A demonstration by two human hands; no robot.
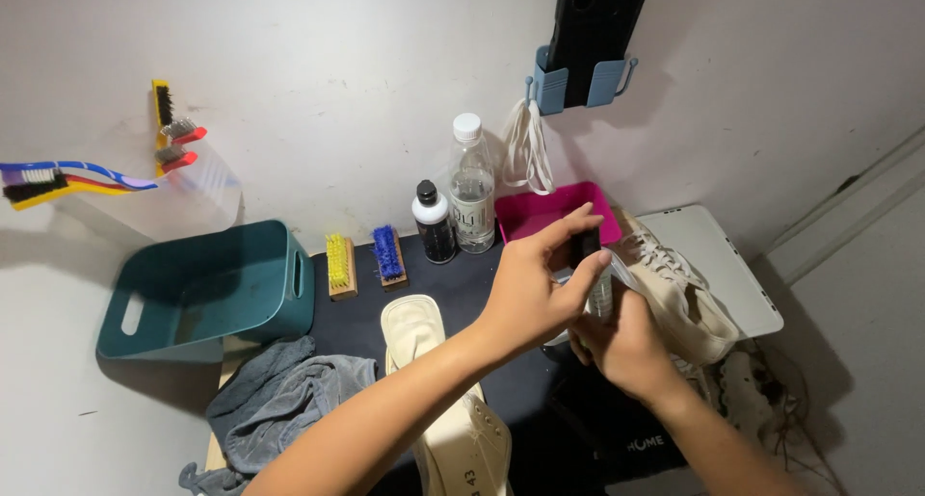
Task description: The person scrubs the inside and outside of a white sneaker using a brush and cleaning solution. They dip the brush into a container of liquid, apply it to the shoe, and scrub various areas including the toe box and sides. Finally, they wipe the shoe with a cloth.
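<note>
My right hand (628,347) grips a small bottle (599,294) with a clear body, held over the dark mat (453,284). My left hand (535,289) reaches across and pinches the bottle's black cap (584,248) between thumb and fingers. A cream high-top shoe (674,299) lies just right of the hands, laces loose. Another cream shoe (438,390) lies sole-side toward me under my left forearm.
At the back stand a pink tray (540,212), a clear water bottle (472,188) and a small black bottle (434,224). Yellow (339,263) and blue (388,255) brushes, a teal basket (207,289), a grey cloth (279,400), white laces (528,149) and wall-hung brushes (67,178) surround them.
</note>
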